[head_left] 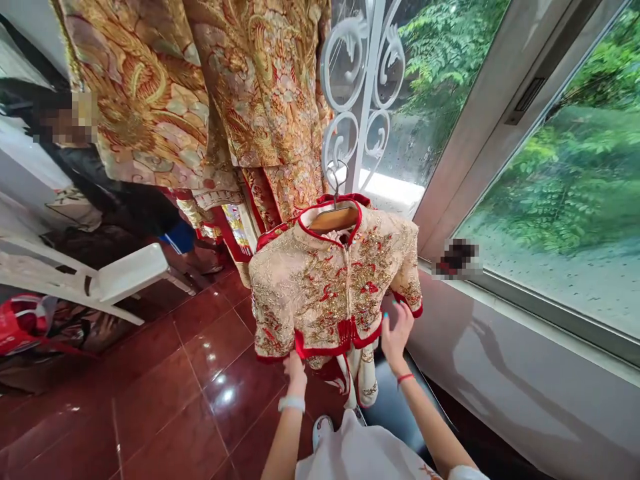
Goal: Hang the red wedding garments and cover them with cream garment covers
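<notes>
A short cream jacket point(320, 287) with gold beading, red embroidery and red trim hangs in front of me on a hanger point(336, 219). At its lower left, my left hand point(296, 375) is closed on the red-edged hem beside the sleeve; its fingertips are partly hidden by the cloth. My right hand point(399, 335) is open beside the lower right hem, fingers spread and curved near the right sleeve's cuff. Below the jacket dangle more cream and red embroidered pieces point(367, 377). Red cloth shows behind its collar.
Large gold embroidered garments point(270, 87) hang behind at the upper left. White scrollwork metal point(345, 87) stands by the window point(555, 173). A black seat point(395, 400) is below my right hand. At left are a white chair point(133, 270), a person in dark clothing point(135, 200) and red tiles point(165, 393).
</notes>
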Available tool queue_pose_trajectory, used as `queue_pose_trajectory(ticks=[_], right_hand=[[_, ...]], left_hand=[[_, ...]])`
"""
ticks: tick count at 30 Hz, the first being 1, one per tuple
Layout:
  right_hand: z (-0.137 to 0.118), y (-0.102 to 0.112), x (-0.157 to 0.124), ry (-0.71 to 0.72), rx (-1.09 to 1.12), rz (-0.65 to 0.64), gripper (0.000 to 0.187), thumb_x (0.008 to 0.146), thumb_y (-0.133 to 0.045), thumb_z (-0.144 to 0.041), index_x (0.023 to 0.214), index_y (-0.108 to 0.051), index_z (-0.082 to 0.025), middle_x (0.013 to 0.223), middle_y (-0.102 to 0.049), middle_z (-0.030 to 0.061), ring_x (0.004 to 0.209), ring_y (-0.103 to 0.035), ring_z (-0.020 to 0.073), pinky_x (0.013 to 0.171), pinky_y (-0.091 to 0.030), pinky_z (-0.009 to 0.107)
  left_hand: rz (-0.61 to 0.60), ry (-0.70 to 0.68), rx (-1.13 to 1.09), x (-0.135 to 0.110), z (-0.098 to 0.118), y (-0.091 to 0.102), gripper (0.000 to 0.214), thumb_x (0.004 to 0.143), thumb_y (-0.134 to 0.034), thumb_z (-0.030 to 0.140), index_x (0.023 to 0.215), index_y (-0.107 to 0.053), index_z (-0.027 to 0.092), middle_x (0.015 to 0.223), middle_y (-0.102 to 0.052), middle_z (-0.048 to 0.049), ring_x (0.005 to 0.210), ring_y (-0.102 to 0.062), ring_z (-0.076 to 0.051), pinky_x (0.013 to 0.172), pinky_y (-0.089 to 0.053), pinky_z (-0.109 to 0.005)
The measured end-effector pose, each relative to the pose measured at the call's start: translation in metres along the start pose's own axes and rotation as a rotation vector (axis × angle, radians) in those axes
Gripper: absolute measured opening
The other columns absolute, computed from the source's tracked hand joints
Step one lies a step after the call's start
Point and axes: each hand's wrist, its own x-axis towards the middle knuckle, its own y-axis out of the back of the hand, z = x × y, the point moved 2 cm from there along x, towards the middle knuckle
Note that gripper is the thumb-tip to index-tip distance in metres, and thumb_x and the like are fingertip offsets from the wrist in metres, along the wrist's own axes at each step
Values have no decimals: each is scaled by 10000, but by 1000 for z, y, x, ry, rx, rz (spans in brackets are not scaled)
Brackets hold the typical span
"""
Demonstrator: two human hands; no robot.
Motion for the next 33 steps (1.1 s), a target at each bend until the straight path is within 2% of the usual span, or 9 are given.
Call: queue_pose_trajectory(ticks=[3, 5, 7, 10, 13, 18, 23, 29, 33], right_hand=[[-50, -19, -15, 486, -149, -237, 418, 890, -525, -321, 1288, -649, -289, 1497, -502, 101, 1467, -314, 370, 1202, -192, 623], [-87, -34, -10, 563, -188, -357, 489, 896, -530, -322, 1378, -597, -274, 1526, -480, 120, 1476, -294, 408, 1170, -218, 671], [-118, -31, 9, 593, -82, -264, 438, 920, -520, -369, 1344, -617, -318, 1456, -560, 89, 1411, -412, 386, 1155, -281, 660], [-137, 8, 62, 518, 80, 65, 423, 983, -417, -398, 1359, -578, -290, 1389, -592, 106, 1351, -479, 331, 1168, -305, 618], [-136, 58, 135, 422, 252, 375, 599, 950, -485, -481, 1475, -450, -194, 1518, -450, 153, 1433, -371, 332, 1179, -300, 593], [-145, 87, 214, 522, 447, -98, 439, 898, -560, -486, 1192, -714, -198, 1172, -717, 103, 1073, -643, 263, 955, -519, 439], [-157, 103, 212, 623, 450, -191, 347, 892, -604, -484, 1000, -796, -215, 1078, -750, 88, 981, -671, 249, 867, -527, 397], [-172, 101, 195, 594, 259, -33, 417, 988, -446, -482, 1229, -699, -254, 1213, -686, 90, 1143, -590, 271, 1037, -442, 520], [-175, 106, 162, 581, 110, 121, 455, 981, -441, -431, 1397, -543, -280, 1403, -544, 102, 1329, -459, 302, 1146, -298, 618]], left_hand=[[224, -253, -51, -7, 41, 17, 466, 897, -596, 455, 1268, -507, 188, 1271, -548, -169, 1256, -518, -353, 1030, -457, -535], [373, -702, -65, 6, 92, 33, 686, 814, -690, 521, 1344, -436, 167, 1373, -466, -212, 1378, -392, -385, 1143, -324, -585], [407, -971, -14, 34, 145, 50, 850, 794, -710, 578, 1438, -350, 156, 1487, -362, -244, 1453, -297, -384, 1201, -220, -587], [149, -1170, -16, 81, 201, 70, 1005, 762, -718, 650, 1523, -262, 177, 1544, -336, -232, 1465, -321, -358, 1219, -245, -510], [29, -1194, -72, 104, 225, 82, 869, 826, -657, 627, 1517, -339, 208, 1521, -412, -188, 1429, -401, -325, 1190, -319, -440], [139, -1181, -14, 106, 245, 92, 453, 848, -616, 422, 1229, -671, 182, 1159, -632, -118, 1120, -607, -275, 1011, -471, -393], [-34, -1132, -22, 128, 262, 106, 316, 715, -674, 330, 973, -749, 164, 860, -623, -31, 798, -589, -181, 714, -499, -290], [-449, -876, -103, 174, 276, 91, 677, 443, -777, 789, 641, -644, 156, 583, -546, 35, 580, -459, -109, 495, -405, -232], [-466, -854, -143, 176, 264, 84, 874, 428, -665, 932, 839, -697, 162, 721, -661, 2, 619, -546, -136, 477, -450, -233]])
